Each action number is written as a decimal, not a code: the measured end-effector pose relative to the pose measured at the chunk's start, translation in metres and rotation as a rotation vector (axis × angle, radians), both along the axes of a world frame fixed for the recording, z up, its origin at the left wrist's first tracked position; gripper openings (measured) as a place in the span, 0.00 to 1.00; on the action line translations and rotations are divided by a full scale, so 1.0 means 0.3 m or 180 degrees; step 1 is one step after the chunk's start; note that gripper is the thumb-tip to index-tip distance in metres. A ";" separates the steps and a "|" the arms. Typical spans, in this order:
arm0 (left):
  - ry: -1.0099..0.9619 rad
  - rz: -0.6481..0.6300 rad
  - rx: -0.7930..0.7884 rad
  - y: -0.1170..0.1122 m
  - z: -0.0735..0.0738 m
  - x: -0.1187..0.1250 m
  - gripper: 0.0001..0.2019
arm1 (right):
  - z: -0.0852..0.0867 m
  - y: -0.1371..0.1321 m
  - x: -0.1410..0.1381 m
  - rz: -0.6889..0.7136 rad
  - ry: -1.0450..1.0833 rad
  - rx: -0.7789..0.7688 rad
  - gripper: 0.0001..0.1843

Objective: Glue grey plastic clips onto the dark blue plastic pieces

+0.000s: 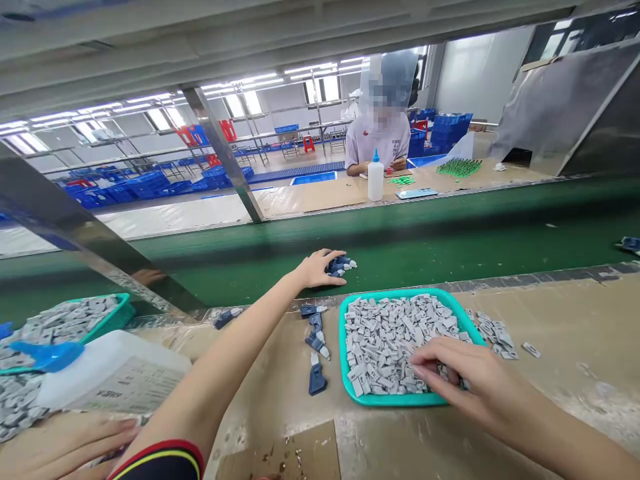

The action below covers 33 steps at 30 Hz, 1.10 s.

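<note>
I see the left hand (318, 269) spread around navy, pale-tipped pieces (339, 268); whether the right hand (467, 373), among small grey parts (387, 340), grips any, I can't tell.

From afar I see matt, plastic-looking grey pieces (385, 340) in a smooth teal plastic basket (395, 401), a smooth green belt (450, 237), a glossy metal post (225, 155) and a matt cardboard sheet (320, 448).

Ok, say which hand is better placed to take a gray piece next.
Right, most likely: the right hand is at the gray pieces inside the turquoise basket, while the left hand is over dark blue parts on the green belt.
</note>
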<state>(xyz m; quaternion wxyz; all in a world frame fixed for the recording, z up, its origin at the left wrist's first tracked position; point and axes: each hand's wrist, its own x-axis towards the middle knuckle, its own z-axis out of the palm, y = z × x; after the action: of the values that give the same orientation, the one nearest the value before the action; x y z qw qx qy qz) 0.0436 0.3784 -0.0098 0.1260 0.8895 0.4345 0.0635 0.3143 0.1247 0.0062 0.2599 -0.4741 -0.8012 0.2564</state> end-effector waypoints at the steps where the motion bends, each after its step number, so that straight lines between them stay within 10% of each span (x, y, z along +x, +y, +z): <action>1: -0.0041 -0.0042 0.0003 0.004 -0.002 -0.008 0.38 | -0.002 -0.017 0.020 -0.0036 0.0034 -0.0023 0.09; 20: -0.0616 -0.0274 -0.0124 -0.196 0.077 -0.127 0.11 | -0.060 -0.329 -0.028 -0.1404 0.1490 -0.0791 0.10; 28: -0.0821 -0.0363 -0.0488 -0.334 0.168 -0.153 0.17 | -0.086 -0.372 -0.071 -0.1647 0.1790 -0.1026 0.14; 33: -0.0847 -0.0065 -0.0423 -0.284 0.196 -0.137 0.26 | -0.111 -0.347 -0.073 -0.1790 0.2288 -0.1166 0.14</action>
<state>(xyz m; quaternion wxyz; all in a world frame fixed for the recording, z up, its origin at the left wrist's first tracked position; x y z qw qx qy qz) 0.0024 0.2931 0.0489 0.2417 0.8674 0.4082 0.1506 0.2923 0.0206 -0.0271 0.4915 -0.5915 -0.4434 0.4604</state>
